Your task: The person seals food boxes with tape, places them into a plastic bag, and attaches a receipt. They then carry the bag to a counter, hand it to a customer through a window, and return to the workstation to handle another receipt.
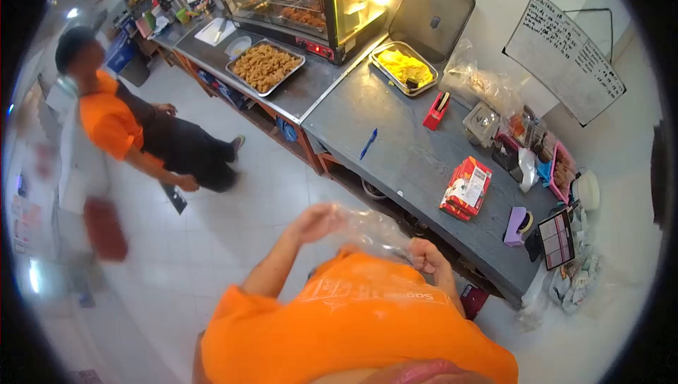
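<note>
A clear plastic bag (378, 232) stretches between my two hands in front of my orange shirt. My left hand (318, 223) is closed on its left end, fingers pinching the film. At the other end, my right hand (426, 254) grips the bag with curled fingers, close to the counter's front edge. The bag looks see-through, and I cannot make out anything inside it. Beyond my right hand, a red and white box (467, 189) lies on the grey counter (409, 151).
A tray of fried pieces (265, 67) and a tray of yellow food (404, 68) stand near a lit display warmer (282, 2). The counter also holds a blue pen (369, 143), red tape dispenser (436, 110) and purple tape dispenser (519, 226). A co-worker (134, 115) stands left.
</note>
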Action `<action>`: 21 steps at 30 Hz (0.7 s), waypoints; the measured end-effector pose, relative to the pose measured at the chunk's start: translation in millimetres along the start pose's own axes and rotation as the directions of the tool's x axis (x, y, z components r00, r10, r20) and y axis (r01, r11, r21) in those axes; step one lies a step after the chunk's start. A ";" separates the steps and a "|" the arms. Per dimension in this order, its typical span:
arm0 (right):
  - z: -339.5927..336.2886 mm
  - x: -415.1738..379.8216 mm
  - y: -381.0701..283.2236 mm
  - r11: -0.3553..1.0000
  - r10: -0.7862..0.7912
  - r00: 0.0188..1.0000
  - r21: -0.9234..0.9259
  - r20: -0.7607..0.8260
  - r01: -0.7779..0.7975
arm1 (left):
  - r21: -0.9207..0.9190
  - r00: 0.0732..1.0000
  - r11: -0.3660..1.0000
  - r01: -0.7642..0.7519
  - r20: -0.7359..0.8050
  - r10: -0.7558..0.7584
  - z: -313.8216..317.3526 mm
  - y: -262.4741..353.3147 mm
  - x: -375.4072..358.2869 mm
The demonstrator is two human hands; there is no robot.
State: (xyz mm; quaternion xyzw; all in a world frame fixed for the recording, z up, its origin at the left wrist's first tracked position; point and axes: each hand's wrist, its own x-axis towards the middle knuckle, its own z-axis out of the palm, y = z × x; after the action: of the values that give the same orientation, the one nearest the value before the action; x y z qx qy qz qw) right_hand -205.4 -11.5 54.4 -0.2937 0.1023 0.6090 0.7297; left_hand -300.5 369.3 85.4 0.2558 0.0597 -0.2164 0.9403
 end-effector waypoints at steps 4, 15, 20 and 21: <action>28.2 -3.2 -29.5 0.916 -0.265 0.955 -0.275 0.132 0.292 | -0.296 0.940 0.914 0.277 0.281 -0.194 46.2 45.3 39.6; 18.1 54.8 -159.8 0.405 -0.836 0.482 -0.887 -0.261 0.222 | 0.937 0.741 0.348 0.020 -0.248 0.624 57.9 59.1 123.9; 101.6 60.4 -177.2 -0.699 -0.680 0.212 -0.708 0.702 0.098 | 0.765 0.778 0.636 -0.106 -0.335 0.532 64.0 64.2 152.1; 78.3 82.9 -168.7 -0.640 -0.553 0.395 -0.677 0.734 0.363 | 0.715 0.806 0.692 -0.103 -0.347 0.479 66.2 59.6 163.0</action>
State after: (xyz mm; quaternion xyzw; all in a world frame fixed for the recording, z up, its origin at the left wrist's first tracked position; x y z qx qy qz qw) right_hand -42.0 86.1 126.8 -0.7459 -0.5096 -0.0886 0.4196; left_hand -127.7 320.6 133.3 0.6273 0.1815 0.0108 0.7573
